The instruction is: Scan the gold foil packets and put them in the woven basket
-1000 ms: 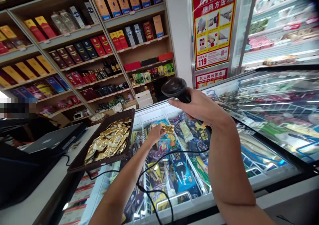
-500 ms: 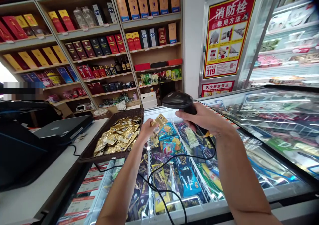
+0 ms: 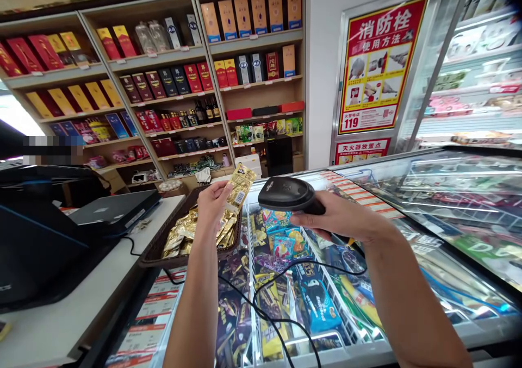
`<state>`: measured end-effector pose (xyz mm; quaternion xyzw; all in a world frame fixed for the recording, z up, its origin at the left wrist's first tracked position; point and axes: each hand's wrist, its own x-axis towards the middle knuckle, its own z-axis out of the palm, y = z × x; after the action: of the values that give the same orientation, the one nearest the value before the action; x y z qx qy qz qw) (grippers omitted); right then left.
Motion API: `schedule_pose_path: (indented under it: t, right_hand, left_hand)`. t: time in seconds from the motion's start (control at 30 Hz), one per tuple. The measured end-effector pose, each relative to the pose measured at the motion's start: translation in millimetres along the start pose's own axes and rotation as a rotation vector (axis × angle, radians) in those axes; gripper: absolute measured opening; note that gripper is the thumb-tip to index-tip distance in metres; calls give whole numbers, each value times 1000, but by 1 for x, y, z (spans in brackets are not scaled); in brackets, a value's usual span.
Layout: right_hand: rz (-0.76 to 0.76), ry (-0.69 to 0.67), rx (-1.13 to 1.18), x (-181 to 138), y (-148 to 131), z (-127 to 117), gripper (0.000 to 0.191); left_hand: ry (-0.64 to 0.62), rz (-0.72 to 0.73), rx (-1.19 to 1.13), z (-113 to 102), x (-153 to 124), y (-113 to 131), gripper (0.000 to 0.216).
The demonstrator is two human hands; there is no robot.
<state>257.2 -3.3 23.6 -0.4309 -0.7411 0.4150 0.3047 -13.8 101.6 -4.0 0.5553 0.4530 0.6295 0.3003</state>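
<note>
Pinched in my left hand (image 3: 212, 200) is a gold foil packet (image 3: 241, 186), held up with a white barcode label facing me. My right hand (image 3: 340, 216) wraps round the handle of a black barcode scanner (image 3: 285, 194), whose head points left toward the packet with a small gap between them. A black cable (image 3: 281, 332) hangs from the scanner and loops over the freezer. Behind and below my left hand lies a dark brown woven basket (image 3: 149, 254) heaped with similar gold packets (image 3: 183, 232).
Under my arms is a glass-topped freezer (image 3: 391, 351) with wire dividers and colourful ice cream packs (image 3: 316, 303). A white counter (image 3: 53, 324) with a black device (image 3: 116, 207) stands left. Shelves of boxed bottles (image 3: 179, 80) line the back wall, beside a red poster (image 3: 381, 66).
My left hand has lifted the packet up and to the left and turned its barcode toward view. The scanner is a little lower and tilted differently. The whole view has shifted slightly.
</note>
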Motion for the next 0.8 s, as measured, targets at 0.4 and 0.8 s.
schedule_pose_path:
  t: [0.4,0.8]
  right_hand:
    - [14,-38,-63,4,-3,8,47]
    - [-3,-31,-54,3,-2,7,49]
  left_hand:
    - [13,17,-4,-7,4,-4,54]
    - [41,23,48,-5,4,-3,57]
